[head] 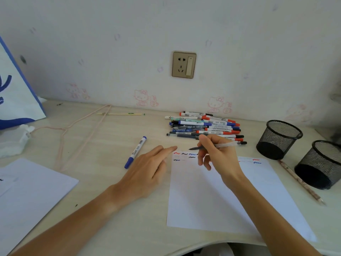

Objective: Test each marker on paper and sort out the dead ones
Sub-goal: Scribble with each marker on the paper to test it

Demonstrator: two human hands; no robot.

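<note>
Pale wood desk (110, 228) under me, cartoon-cat wallpaper behind, and the test sheet (203, 200) lying square in front with a few short squiggles in red, black and blue across its top edge. My right hand (217, 156) has thumb and forefinger pinched round a clear-barrelled pen (221, 145), its dark tip pointing left and hanging just above the paper near the last squiggle; the other fingers curl loosely beneath. My left hand (147, 170) lies flat and relaxed, fingers straight, the tips just reaching the sheet's top left corner and holding nothing.

To do this stroke well, I reckon I should press that left hand onto the paper so it cannot slide, tip the pen more upright, and draw a short wavy line in bare space beside the earlier marks, not over them, so a faint result reads clearly. Light, even pressure; one failed stroke deserves a second try before I call it dead.

Untested ones wait in the pile of markers (204, 126) by the wall. One blue marker (135, 152) lies apart to the left, and two mesh cups (280, 139) stand at the right, ready for sorting
</note>
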